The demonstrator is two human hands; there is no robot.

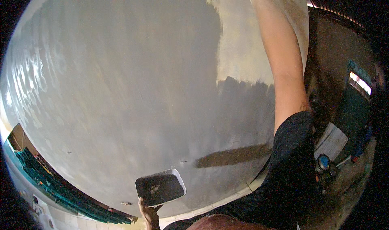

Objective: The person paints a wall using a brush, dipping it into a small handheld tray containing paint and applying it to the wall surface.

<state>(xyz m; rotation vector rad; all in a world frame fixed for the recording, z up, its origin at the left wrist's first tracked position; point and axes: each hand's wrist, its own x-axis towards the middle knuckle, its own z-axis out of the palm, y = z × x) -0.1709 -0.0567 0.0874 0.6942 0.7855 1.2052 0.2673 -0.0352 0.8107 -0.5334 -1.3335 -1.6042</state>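
Observation:
My left hand (150,214) grips the lower edge of a rectangular tub (160,188) with a white rim and a dark inside, which has a pale patch in its middle. The tub is close to a large wall (133,88), most of which has a grey, streaky coat that shines wet at the far left. A paler, cream patch (245,47) with a ragged brushed border lies at the upper right. Up along that patch stretches my bare right arm (283,56); its hand is beyond the top edge, so what it holds is hidden.
A dark green cloth (69,195) lies along the wall's foot at lower left. On the right are a pale board (331,141), a dark object with a blue top (323,162) and a small bright opening (360,83). A shadow (233,156) falls on the wall.

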